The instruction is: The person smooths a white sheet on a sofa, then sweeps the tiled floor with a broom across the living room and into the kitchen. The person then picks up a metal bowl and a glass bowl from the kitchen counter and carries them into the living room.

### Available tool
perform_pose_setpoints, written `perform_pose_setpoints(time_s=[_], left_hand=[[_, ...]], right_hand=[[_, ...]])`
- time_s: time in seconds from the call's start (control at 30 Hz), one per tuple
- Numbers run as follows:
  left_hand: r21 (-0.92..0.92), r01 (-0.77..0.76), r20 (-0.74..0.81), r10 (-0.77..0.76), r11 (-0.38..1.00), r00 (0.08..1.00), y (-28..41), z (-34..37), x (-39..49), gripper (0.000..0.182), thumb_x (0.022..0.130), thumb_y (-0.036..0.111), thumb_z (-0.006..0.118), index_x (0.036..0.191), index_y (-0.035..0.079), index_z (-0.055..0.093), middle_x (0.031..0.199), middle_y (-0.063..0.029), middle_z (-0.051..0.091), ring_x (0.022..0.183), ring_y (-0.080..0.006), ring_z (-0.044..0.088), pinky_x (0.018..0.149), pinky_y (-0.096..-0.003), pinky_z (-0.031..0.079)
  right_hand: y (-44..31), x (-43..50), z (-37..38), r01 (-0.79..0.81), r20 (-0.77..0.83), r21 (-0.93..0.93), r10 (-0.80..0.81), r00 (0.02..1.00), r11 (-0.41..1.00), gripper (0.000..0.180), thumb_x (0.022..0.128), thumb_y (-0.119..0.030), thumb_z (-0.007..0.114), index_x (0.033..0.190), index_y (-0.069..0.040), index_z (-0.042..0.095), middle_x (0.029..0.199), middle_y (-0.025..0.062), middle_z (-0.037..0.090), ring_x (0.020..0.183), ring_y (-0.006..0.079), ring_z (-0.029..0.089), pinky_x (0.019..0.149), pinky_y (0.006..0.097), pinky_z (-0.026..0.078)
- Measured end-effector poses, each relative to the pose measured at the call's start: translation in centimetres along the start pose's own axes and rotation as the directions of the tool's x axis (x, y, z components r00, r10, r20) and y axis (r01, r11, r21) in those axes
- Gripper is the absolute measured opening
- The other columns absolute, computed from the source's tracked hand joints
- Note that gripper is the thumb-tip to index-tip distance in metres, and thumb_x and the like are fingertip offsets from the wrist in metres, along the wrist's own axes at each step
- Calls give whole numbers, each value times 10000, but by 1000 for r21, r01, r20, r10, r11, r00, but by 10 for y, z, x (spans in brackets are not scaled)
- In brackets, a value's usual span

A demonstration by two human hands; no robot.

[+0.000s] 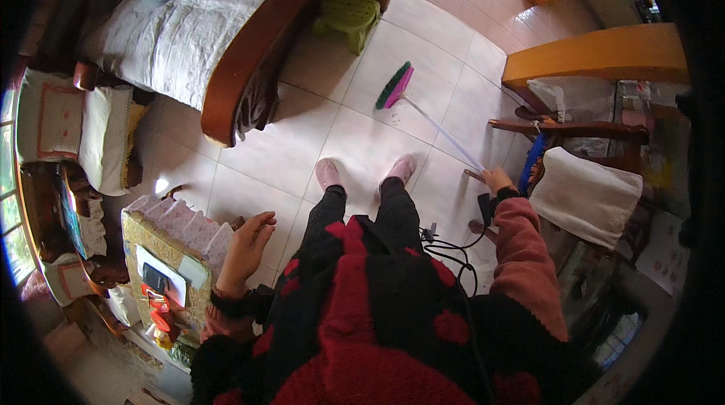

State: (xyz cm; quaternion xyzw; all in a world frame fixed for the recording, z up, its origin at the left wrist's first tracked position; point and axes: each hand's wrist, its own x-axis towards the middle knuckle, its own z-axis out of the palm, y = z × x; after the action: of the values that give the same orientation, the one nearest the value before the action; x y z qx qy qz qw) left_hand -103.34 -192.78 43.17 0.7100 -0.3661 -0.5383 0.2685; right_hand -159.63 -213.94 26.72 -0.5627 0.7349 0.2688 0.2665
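My right hand (499,179) is closed around the pale handle of a broom (439,126). The broom reaches away from me, its magenta head with dark green bristles (394,86) resting on the tiled floor (362,133). A few dark crumbs lie on the tiles near the bristles. Nothing is in my left hand (249,249), which hangs with loosely bent fingers beside a table with a frilled cloth (192,223).
A wooden sofa arm (232,82) rises at the upper left, with a green plastic stool (350,11) beyond it. At the right stands a wooden chair with a cream cushion (583,198). Black cables (453,249) hang by my right leg. A dark phone (154,278) lies on the table.
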Motion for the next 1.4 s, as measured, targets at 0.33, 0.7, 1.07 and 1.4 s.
perform_pose_setpoints(time_s=[0.33,0.7,1.07,1.4], left_hand=[[0,15,197,-15,1000,980,75,101,52,287,907,86,520,1180,-1,539,1068,-122,614,976,-172,583,836,-266,455],[18,35,144,-37,999,989,130,178,73,298,913,89,507,1195,-5,530,1063,-136,619,974,-181,591,840,-277,461],[40,73,44,-74,997,996,154,195,69,282,906,79,511,1172,-9,544,1045,-127,630,957,-180,599,830,-274,463],[36,2,142,-7,999,990,176,173,158,312,922,101,493,1216,-2,509,1075,-104,608,972,-171,588,834,-276,467]], right_hand=[[44,-61,-27,311,38,-242,-312,949,919,367,872,-369,507,795,-48,667,780,171,645,740,348,629,662,465,486],[98,65,-122,251,-34,-436,-294,955,864,298,821,-329,529,889,-93,697,890,125,673,838,311,648,766,416,500],[109,145,-226,23,-339,-442,-191,921,897,261,834,-295,567,880,-72,696,877,133,676,847,317,655,763,412,518],[90,101,-206,174,-197,-428,-279,940,887,301,866,-317,503,798,-78,672,738,135,659,701,314,663,621,441,528]])
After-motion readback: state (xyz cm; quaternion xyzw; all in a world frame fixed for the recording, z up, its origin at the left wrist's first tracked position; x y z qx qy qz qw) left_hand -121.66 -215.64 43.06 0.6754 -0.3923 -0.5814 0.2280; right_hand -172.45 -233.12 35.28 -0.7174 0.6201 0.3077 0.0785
